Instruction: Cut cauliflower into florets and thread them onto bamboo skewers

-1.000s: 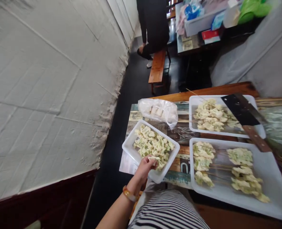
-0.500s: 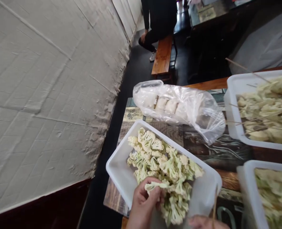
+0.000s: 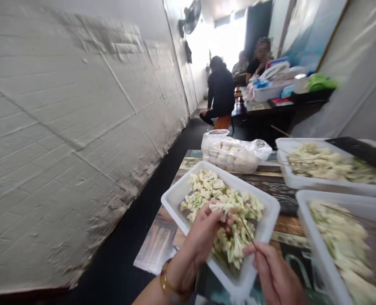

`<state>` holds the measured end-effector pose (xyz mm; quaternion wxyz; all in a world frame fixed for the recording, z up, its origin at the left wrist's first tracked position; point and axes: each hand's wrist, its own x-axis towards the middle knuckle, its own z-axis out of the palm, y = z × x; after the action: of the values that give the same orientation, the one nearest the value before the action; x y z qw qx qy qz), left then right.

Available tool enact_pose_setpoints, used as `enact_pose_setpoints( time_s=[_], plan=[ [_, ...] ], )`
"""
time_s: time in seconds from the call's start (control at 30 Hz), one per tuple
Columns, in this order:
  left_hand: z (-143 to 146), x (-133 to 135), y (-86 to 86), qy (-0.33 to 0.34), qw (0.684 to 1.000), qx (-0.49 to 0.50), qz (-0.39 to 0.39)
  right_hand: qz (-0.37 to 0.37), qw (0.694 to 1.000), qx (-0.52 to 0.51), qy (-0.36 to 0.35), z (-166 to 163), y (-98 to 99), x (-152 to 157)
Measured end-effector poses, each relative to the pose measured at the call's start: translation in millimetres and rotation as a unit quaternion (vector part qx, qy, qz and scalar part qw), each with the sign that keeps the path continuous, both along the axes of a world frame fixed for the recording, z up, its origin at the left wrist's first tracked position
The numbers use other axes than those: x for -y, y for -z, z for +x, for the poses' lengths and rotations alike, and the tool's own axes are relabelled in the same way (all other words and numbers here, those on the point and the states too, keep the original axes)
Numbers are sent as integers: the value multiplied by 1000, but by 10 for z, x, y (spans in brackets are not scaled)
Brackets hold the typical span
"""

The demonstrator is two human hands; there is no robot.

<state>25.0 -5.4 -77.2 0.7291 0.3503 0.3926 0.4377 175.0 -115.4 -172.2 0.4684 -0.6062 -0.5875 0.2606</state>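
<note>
Over a white plastic tub (image 3: pixel 175 197) of cut cauliflower (image 3: pixel 207 182), my left hand (image 3: pixel 208 226) pinches one cauliflower floret (image 3: pixel 223 207) between thumb and fingers. A bangle circles that wrist. My right hand (image 3: pixel 272 269) is closed on a thin wooden skewer (image 3: pixel 247 228) at the tub's right side. The skewer slants up and left, its far end at the floret; whether it has pierced it I cannot tell.
Right of the tub stand two more white tubs, a rear tub (image 3: pixel 302 183) and a near tub (image 3: pixel 305 224), with cauliflower and skewers. Behind lies a clear plastic bag (image 3: pixel 232 154) of pale pieces. A white wall (image 3: pixel 79 169) runs along the left; people sit farther back.
My right hand has brought the skewer up and left to the floret in my left hand. The view has tilted up, showing more of the room.
</note>
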Motion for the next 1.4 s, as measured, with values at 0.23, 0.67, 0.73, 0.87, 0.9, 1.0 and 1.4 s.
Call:
enact_pose_setpoints(
  time_s=[0.23,0.67,0.73,0.87,0.9,1.0,1.4],
  plan=[
    [-90,123,84,59,994,32,85,54,993,-90,57,-124,-550,255],
    [-286,447,131,161,975,83,131,-9,980,-196,34,-303,-719,1236],
    [-322,452,131,160,974,77,141,-20,983,-183,16,-337,-699,1212],
    [-379,470,120,143,976,65,149,-24,985,-169,3,-401,-583,1112],
    [-387,474,115,140,977,63,147,-25,984,-176,4,-412,-557,1076],
    [-385,464,101,142,978,64,141,-19,983,-184,15,-412,-527,950],
    [-267,335,60,112,988,43,96,-19,992,-117,43,-263,-543,521]
  ],
)
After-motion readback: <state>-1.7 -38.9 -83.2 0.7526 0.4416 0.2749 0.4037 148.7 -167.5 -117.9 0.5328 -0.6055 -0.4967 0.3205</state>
